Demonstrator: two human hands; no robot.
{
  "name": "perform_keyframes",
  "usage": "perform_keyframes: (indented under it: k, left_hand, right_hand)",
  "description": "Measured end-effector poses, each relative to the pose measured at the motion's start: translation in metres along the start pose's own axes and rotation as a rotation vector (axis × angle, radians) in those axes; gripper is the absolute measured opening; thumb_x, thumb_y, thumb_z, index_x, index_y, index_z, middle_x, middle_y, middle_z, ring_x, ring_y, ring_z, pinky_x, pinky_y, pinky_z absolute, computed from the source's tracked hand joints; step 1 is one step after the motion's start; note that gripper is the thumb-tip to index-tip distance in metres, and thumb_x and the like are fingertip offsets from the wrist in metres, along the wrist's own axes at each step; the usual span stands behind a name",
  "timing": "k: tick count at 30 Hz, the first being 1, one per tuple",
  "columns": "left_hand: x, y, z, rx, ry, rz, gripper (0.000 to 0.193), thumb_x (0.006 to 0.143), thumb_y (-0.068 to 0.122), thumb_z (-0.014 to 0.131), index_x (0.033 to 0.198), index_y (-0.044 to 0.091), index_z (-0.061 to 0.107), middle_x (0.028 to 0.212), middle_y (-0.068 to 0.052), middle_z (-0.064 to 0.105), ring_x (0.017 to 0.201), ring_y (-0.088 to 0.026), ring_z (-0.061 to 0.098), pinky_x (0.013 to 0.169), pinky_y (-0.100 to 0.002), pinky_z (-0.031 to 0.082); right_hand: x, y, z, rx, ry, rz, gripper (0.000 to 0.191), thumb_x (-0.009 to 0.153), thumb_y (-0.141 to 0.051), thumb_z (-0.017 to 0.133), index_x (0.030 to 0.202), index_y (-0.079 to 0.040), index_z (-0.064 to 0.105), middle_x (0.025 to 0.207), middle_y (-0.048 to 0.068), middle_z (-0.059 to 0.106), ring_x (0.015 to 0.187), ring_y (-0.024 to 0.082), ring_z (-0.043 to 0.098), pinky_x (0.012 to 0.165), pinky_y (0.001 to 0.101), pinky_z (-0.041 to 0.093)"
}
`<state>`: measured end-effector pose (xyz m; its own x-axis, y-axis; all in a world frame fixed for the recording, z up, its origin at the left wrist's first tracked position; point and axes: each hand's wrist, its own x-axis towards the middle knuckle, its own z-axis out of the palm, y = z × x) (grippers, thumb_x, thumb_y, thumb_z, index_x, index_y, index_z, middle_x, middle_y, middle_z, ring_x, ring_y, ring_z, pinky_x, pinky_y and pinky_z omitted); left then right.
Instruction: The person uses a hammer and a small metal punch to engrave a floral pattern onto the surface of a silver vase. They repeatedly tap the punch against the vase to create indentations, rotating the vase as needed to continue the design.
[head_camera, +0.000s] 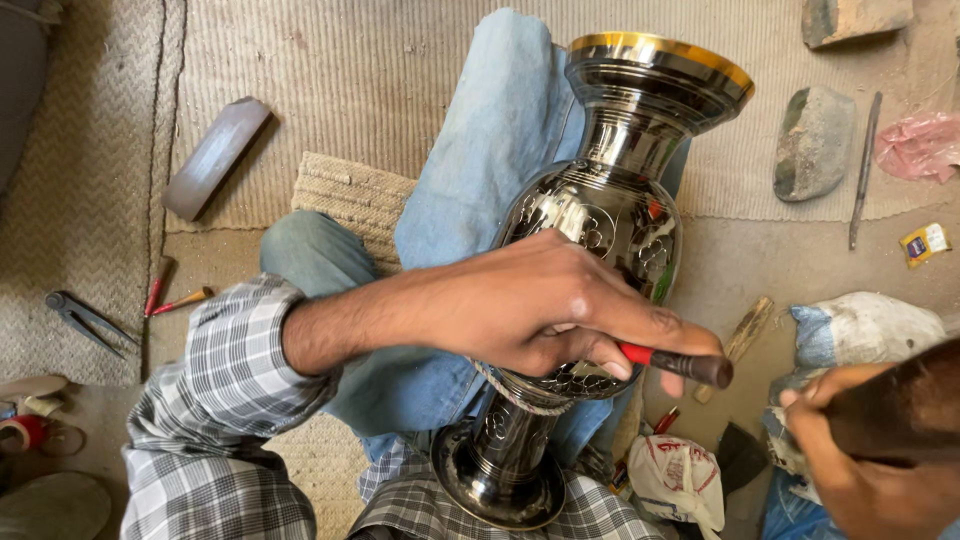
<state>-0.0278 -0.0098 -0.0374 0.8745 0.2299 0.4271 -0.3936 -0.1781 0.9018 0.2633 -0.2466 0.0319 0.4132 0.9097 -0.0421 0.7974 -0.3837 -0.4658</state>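
Right hand (860, 470) grips a wooden mallet (900, 405); left hand (540, 300) clasps a chisel (675, 362) against vase (600, 220).

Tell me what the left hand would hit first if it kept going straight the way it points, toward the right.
Probably the right hand and the dark wooden mallet it grips. The left hand and its red-banded chisel, resting on the engraved vase, point that way, though depth is unclear.

My left hand (540, 300) reaches across the vase (600, 230), fingers curled tight, while my right hand (860, 470) sits clenched beside its base.
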Motion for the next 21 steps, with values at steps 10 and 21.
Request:
perform_keyframes:
  k: [10, 21]
  left_hand:
    - [-0.022, 0.017, 0.026, 0.049, 0.394, -0.106, 0.060, 0.104, 0.000, 0.067, 0.155, 0.022, 0.046, 0.124, 0.005, 0.075, 0.102, -0.013, 0.078, 0.083, -0.024, 0.067]
    - [-0.027, 0.022, 0.046, -0.023, 0.665, -0.161, 0.049, 0.106, 0.001, 0.071, 0.150, 0.008, 0.050, 0.124, -0.007, 0.076, 0.108, -0.015, 0.079, 0.092, -0.025, 0.066]
  right_hand:
    - [0.062, 0.009, -0.013, -0.233, -0.261, -0.443, 0.009, 0.087, -0.004, 0.073, 0.094, 0.000, 0.068, 0.086, 0.009, 0.067, 0.075, 0.014, 0.066, 0.070, 0.0306, 0.051]
    - [0.119, -0.021, -0.015, -0.188, -0.463, -0.263, 0.053, 0.084, 0.003, 0.076, 0.134, -0.006, 0.059, 0.086, 0.009, 0.069, 0.072, 0.016, 0.064, 0.060, 0.0287, 0.049]
